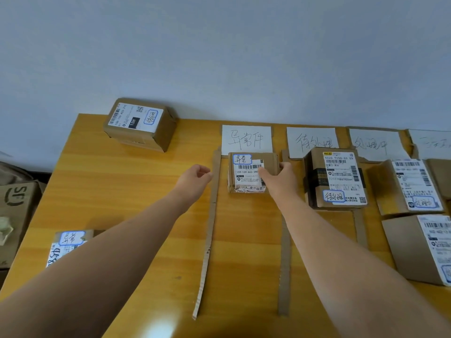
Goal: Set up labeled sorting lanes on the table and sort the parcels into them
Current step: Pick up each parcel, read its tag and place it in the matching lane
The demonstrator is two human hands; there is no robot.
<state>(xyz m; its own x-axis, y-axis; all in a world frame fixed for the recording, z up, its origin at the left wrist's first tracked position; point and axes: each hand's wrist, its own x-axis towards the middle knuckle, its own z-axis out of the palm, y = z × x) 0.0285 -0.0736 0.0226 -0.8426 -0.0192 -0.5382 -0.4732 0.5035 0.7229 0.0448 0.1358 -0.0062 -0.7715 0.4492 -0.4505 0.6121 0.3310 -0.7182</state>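
Note:
A small cardboard parcel (246, 170) with a blue-framed handwritten sticker sits in the leftmost lane, just below that lane's white paper label (246, 139). My right hand (279, 180) grips the parcel's right side, thumb on its shipping label. My left hand (195, 176) hovers beside the left cardboard divider strip (208, 237), fingers loosely curled and holding nothing. A second divider strip (284, 264) bounds the lane on the right. Another parcel (70, 242) lies near the table's left edge, partly hidden by my left forearm. A larger parcel (140, 123) sits at the far left corner.
To the right, more white lane labels (312, 141) line the wall edge of the yellow wooden table (136, 191). A parcel (335, 178) fills the second lane; two more (407, 186) (422, 250) lie further right. Cardboard boxes (17, 203) stand on the floor at left.

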